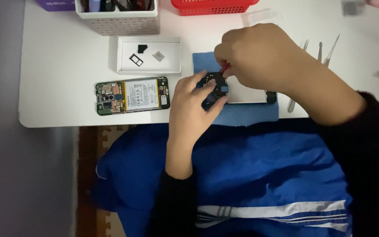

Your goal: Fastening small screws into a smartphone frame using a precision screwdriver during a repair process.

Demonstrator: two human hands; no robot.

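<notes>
Item: phone, opened, lying on the blue cloth at the counter's near edge. We take the cloth as landmark.

Left hand: at the cloth's left edge, fingers spread and pressed on the phone's dark left end, steadying it.

Right hand: above the cloth's upper part, fingers curled tight around a small tool with a red tip that reaches down to the phone's left end; we cannot tell what kind of tool.

Left of the cloth: second phone, back off, battery and green board exposed.

Above-left of the cloth: shallow white tray holding small parts.

Behind the tray: white perforated bin. Beyond the cloth: red basket.

Right of the cloth: tweezers, several, lying on the white counter.
</notes>
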